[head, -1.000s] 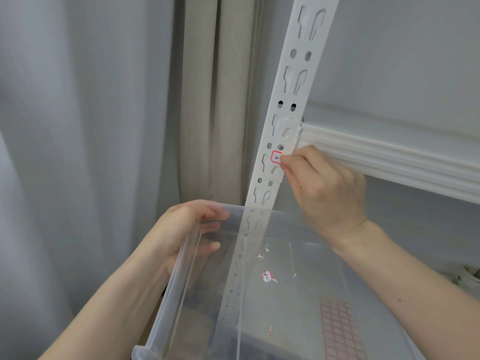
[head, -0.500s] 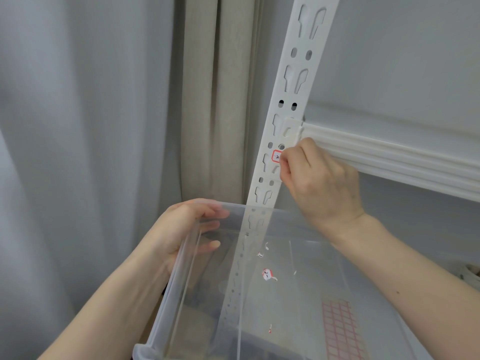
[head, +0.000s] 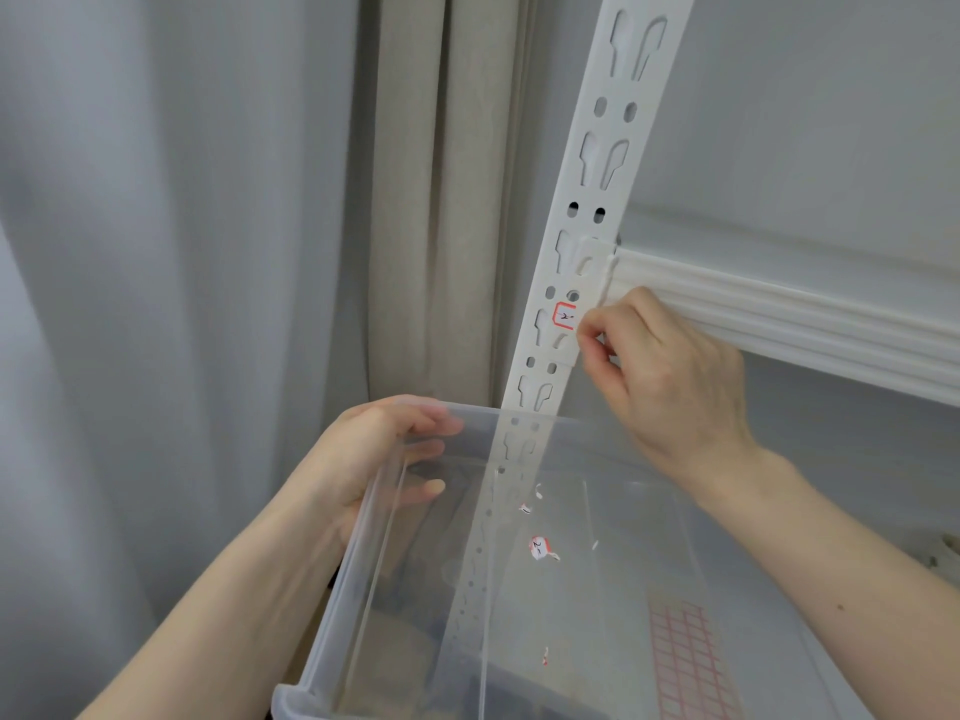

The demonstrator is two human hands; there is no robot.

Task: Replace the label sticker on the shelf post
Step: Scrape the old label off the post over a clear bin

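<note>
The white slotted shelf post (head: pixel 597 163) runs up the middle. A small red-bordered label sticker (head: pixel 564 315) with a handwritten mark lies flat on it, just below the shelf beam. My right hand (head: pixel 670 376) is at the label's right edge, thumb and forefinger pinched together and touching that edge. I cannot see anything lifted between them. My left hand (head: pixel 374 454) grips the near left rim of a clear plastic bin (head: pixel 332 615) held below the label.
Inside the bin lie torn sticker scraps (head: pixel 540 548) and a sheet of red-bordered blank labels (head: pixel 680 662). The white ribbed shelf beam (head: pixel 789 324) runs right from the post. Grey and beige curtains (head: pixel 415 200) hang to the left.
My right hand has slid a little to the right and down off the label, so more of the sticker shows. The left hand and the bin have barely moved.
</note>
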